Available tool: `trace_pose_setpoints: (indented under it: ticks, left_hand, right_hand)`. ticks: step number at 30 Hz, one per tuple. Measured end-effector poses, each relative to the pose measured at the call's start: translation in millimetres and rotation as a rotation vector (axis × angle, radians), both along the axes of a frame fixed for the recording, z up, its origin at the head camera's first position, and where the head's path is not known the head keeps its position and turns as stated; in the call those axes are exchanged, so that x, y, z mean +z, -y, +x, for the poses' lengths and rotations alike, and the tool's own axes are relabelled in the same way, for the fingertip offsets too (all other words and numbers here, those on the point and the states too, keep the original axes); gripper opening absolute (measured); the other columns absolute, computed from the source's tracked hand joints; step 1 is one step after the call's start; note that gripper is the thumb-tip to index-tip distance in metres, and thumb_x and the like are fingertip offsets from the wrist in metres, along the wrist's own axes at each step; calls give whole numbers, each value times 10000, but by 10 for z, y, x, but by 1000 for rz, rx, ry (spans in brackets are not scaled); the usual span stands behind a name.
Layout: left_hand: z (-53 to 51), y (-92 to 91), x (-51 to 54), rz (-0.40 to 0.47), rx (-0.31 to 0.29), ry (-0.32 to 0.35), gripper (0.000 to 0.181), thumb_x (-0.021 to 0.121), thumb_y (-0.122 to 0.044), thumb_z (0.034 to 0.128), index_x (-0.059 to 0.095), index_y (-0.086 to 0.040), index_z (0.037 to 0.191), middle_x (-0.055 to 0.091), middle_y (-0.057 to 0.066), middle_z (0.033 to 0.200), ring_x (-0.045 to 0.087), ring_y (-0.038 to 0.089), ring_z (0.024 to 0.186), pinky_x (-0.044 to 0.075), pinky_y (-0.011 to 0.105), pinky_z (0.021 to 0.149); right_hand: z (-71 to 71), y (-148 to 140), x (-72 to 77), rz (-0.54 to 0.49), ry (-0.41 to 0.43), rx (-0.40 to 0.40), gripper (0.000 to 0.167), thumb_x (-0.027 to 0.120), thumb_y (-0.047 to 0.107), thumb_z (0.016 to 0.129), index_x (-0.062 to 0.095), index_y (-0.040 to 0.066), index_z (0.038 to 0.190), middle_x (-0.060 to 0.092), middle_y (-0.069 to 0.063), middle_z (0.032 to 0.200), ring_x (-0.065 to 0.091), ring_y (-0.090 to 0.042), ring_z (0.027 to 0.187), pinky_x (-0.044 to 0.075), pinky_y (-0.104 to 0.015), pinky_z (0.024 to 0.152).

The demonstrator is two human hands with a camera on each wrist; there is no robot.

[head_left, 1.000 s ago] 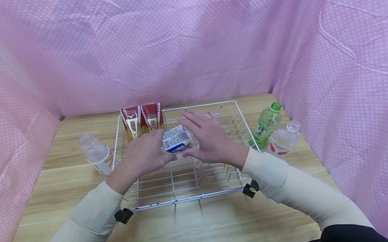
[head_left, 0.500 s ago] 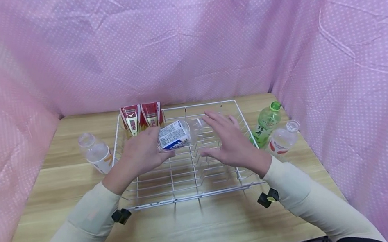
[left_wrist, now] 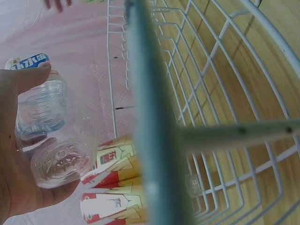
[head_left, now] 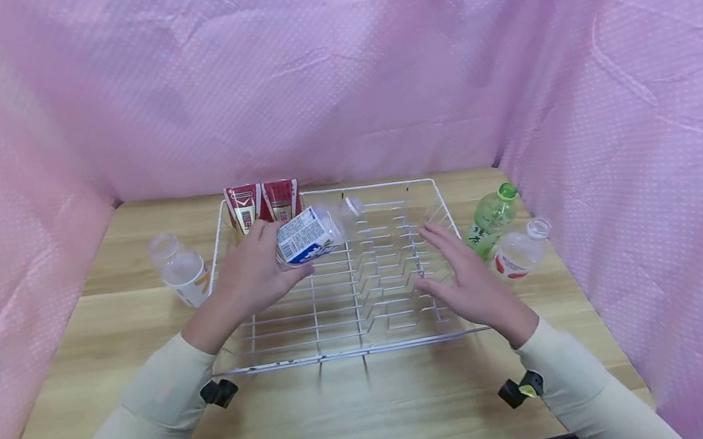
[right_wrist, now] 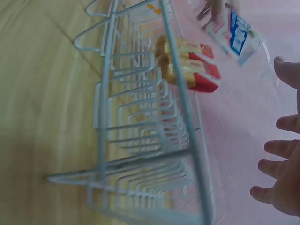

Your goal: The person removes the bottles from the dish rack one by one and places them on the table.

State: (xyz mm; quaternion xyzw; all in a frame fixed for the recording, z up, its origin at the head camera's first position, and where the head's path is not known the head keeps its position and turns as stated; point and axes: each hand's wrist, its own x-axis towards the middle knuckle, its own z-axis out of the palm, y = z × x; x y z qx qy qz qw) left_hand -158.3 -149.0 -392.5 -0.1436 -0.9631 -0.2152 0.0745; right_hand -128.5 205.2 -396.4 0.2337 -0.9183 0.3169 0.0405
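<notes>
My left hand [head_left: 245,279] grips a clear plastic bottle [head_left: 308,237] with a blue and white label, above the left half of a white wire rack [head_left: 357,353]. The bottle lies nearly on its side, its neck pointing right. In the left wrist view, the thumb crosses the label and the bottle's base [left_wrist: 63,161] faces the camera. Over the rack's right side, my right hand [head_left: 472,289] holds nothing, its fingers spread apart. Two red and gold packs [head_left: 245,206] stand in the rack's back left corner, partly hidden behind the left hand.
A clear bottle with a white and orange label [head_left: 184,273] stands left of the rack. To the right are a green-capped bottle [head_left: 492,221] and a clear bottle with a red-marked label [head_left: 521,252]. Pink dotted cloth [head_left: 330,65] encloses the wooden table [head_left: 353,422].
My right hand has come away from the bottle and moved right, toward the rack's right edge. The left hand keeps its hold, and the bottle has shifted slightly left, uncovering its neck.
</notes>
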Motion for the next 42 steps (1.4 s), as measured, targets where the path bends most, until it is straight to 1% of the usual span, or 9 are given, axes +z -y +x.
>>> trace_pose_setpoints:
  ticks: [2, 5, 9, 13, 17, 22, 28, 35, 42]
  left_hand:
    - [-8, -4, 5, 45, -3, -7, 840, 800, -587, 768, 509, -22, 1318, 553, 101, 1144, 567, 260, 872, 528, 397, 653]
    - [-14, -7, -3, 91, -7, -14, 812, 813, -556, 770, 519, -22, 1307, 559, 88, 1123, 557, 253, 900, 522, 397, 683]
    - [-15, 2, -33, 132, 2, -26, 783, 824, -524, 769, 532, -28, 1299, 567, 85, 1131, 531, 260, 969, 508, 425, 764]
    - [-11, 15, -62, 171, 21, -26, 792, 827, -525, 765, 531, -39, 1316, 571, 77, 1161, 491, 264, 1042, 482, 444, 813]
    - [8, 19, -58, 225, 30, -21, 810, 825, -532, 767, 522, -36, 1331, 572, 78, 1166, 465, 270, 1071, 458, 458, 835]
    - [11, 20, -54, 293, 10, -16, 821, 822, -512, 783, 498, -31, 1365, 564, 94, 1215, 460, 288, 1120, 434, 505, 910]
    - [-7, 30, -66, 364, -10, -20, 822, 817, -501, 799, 482, -42, 1394, 561, 103, 1254, 468, 299, 1154, 429, 534, 934]
    - [16, 37, -51, 435, -12, 42, 811, 821, -466, 811, 464, -52, 1410, 557, 112, 1274, 506, 299, 1152, 468, 559, 939]
    - [28, 33, -58, 503, -11, 82, 791, 826, -464, 812, 454, -87, 1400, 568, 81, 1261, 550, 272, 1121, 496, 540, 933]
  right_hand:
    - [48, -105, -80, -17, 17, -35, 762, 731, 329, 931, 365, 109, 1562, 280, -100, 1635, 276, -351, 1479, 280, -626, 1140]
    - [111, -229, -187, -36, 29, -75, 700, 716, 293, 942, 408, 93, 1537, 319, -126, 1615, 291, -376, 1468, 282, -645, 1128]
    - [180, -332, -290, -62, 21, -98, 645, 698, 282, 955, 447, 66, 1509, 348, -153, 1595, 296, -390, 1462, 271, -667, 1120]
    - [234, -393, -349, -74, -2, -111, 611, 702, 262, 953, 480, 40, 1477, 364, -164, 1584, 314, -402, 1450, 289, -684, 1098]
    - [261, -441, -396, -81, -9, -122, 577, 711, 211, 943, 507, 15, 1446, 376, -185, 1573, 324, -425, 1438, 301, -693, 1084]
    - [280, -489, -464, -98, 0, -133, 541, 709, 150, 933, 529, 4, 1422, 381, -195, 1566, 326, -454, 1426, 289, -712, 1075]
    - [302, -538, -584, -114, -3, -145, 524, 721, 165, 921, 556, -11, 1387, 407, -213, 1544, 328, -480, 1414, 257, -726, 1078]
    - [310, -546, -679, -143, 27, -149, 557, 741, 159, 906, 544, -4, 1400, 402, -204, 1550, 329, -460, 1419, 260, -723, 1083]
    - [322, -552, -740, -141, 28, -168, 578, 738, 175, 910, 523, -3, 1416, 363, -194, 1575, 307, -474, 1424, 258, -737, 1071]
